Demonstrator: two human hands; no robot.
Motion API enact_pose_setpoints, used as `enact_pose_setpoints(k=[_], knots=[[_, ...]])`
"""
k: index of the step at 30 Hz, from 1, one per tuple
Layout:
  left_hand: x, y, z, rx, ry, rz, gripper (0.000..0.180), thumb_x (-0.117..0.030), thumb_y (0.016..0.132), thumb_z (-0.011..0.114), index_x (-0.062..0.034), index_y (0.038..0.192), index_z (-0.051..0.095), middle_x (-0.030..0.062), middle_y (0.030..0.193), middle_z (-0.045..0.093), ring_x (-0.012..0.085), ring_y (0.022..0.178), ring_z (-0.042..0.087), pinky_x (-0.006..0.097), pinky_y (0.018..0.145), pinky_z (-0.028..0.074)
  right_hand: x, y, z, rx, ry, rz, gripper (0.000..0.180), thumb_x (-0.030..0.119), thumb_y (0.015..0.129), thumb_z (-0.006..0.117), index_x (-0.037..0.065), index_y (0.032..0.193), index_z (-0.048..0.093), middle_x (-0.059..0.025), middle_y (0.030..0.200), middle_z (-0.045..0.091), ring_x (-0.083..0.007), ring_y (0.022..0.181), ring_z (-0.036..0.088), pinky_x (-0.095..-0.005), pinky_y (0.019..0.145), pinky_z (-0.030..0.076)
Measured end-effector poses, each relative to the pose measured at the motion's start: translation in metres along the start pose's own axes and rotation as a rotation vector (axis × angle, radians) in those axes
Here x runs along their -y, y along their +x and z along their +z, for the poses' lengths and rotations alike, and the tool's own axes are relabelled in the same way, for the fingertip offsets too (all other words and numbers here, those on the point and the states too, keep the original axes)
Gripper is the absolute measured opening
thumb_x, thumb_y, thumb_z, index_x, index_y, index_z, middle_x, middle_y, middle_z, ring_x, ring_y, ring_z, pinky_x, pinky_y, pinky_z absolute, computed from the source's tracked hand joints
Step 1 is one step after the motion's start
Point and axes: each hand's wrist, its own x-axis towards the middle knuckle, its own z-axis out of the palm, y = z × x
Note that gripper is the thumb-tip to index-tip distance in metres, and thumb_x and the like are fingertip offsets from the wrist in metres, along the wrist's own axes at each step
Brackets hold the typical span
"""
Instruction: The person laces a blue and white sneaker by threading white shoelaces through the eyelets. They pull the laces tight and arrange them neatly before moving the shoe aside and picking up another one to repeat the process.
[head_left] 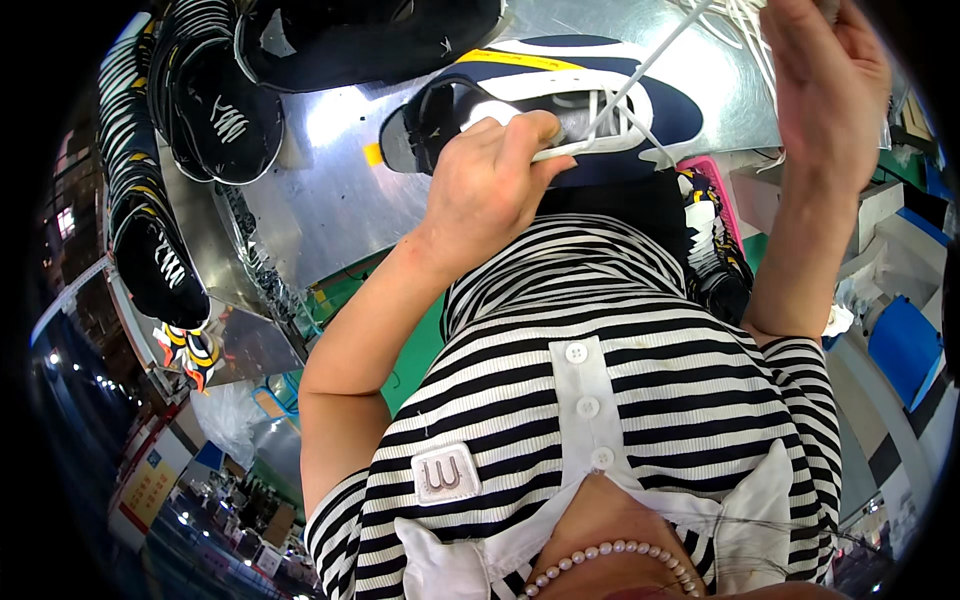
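Note:
A navy sneaker (672,108) with white trim and a yellow stripe lies on its side across the metal table (335,215), its lacing opening facing me. A white shoelace (642,72) is threaded through some of its eyelets. At the shoe's opening my left hand (492,185) is closed, pinching a stretch of the lace between thumb and forefinger. My right hand (828,95) is raised at the upper right with curled fingers, partly cut off by the picture's edge. The lace runs taut up toward it and leaves the picture beside those fingers.
Large black shoes (370,45) lie behind the sneaker. Nested black shoes (225,125) form a long row down the left side. Loose white laces (745,30) hang at the table's right end. A pink basket (716,190) with shoes stands by my right side, near a blue bin (905,352).

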Motion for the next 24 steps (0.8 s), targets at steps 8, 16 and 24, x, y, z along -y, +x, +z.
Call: enact_pose_setpoints(k=[8,16,24], knots=[[-0.003,0.011,-0.014,0.011,-0.288,-0.673,0.058,-0.021,0.088,0.075,-0.0009,0.132,0.041,0.0091,0.092,0.068,0.0115,0.076,0.063,0.025,0.069,0.051,-0.048,-0.012,0.056,0.290,0.002,0.157,0.015,0.013,0.090,0.068,0.001,0.100,0.069,-0.0009,0.085,0.068,-0.0062,0.082,0.062,-0.0221,0.074,0.049],[0.001,0.009,0.006,-0.185,-0.206,-0.678,0.037,-0.008,0.084,0.076,0.0010,0.113,0.053,0.0092,0.086,0.071,0.0084,0.077,0.065,0.022,0.068,0.051,-0.032,-0.022,0.056,0.186,-0.214,0.072,0.022,0.016,0.091,0.068,0.005,0.109,0.062,-0.0027,0.080,0.066,-0.0114,0.077,0.065,-0.0260,0.068,0.050],[-0.001,0.010,0.004,-0.154,-0.201,-0.715,0.039,-0.005,0.084,0.073,0.0011,0.116,0.051,0.0133,0.092,0.071,0.0119,0.082,0.067,0.024,0.072,0.052,-0.034,-0.040,0.043,0.300,-0.509,-0.029,0.014,0.012,0.091,0.064,0.005,0.100,0.058,-0.0111,0.078,0.069,-0.0284,0.067,0.066,-0.0364,0.060,0.049]])
